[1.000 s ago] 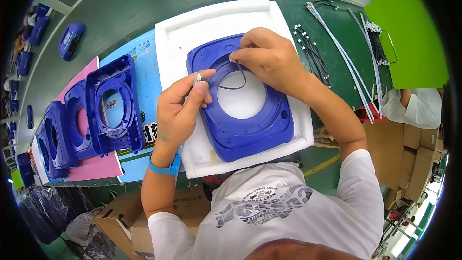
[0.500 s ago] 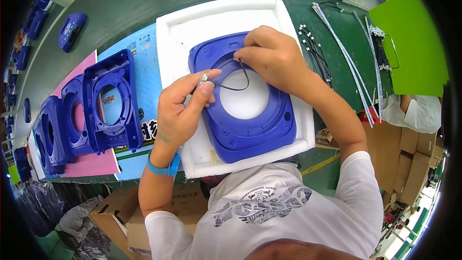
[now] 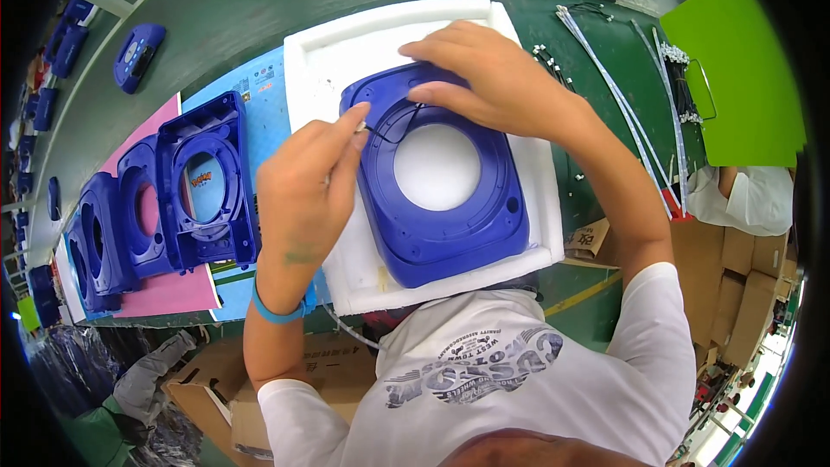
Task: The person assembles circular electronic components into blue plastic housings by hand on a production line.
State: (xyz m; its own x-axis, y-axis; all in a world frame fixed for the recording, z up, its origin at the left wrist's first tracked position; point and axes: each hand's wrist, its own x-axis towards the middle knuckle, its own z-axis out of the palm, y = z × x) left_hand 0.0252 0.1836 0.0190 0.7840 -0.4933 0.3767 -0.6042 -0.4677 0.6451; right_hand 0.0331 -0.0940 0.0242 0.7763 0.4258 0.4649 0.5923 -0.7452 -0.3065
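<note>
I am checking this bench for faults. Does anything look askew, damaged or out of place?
Nothing stands out. The blue housing lies flat in the white foam tray. The left hand pinches a thin black wire and the right hand presses on the housing's top edge. The spare frames stand overlapped in a neat row.

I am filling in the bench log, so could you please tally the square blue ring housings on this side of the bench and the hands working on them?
Blue ring housing on the white foam tray: 1
Blue ring housings stacked leaning at the left: 4, as far as the overlap lets me tell
Hands, left hand and right hand: 2
Total: 7
</note>
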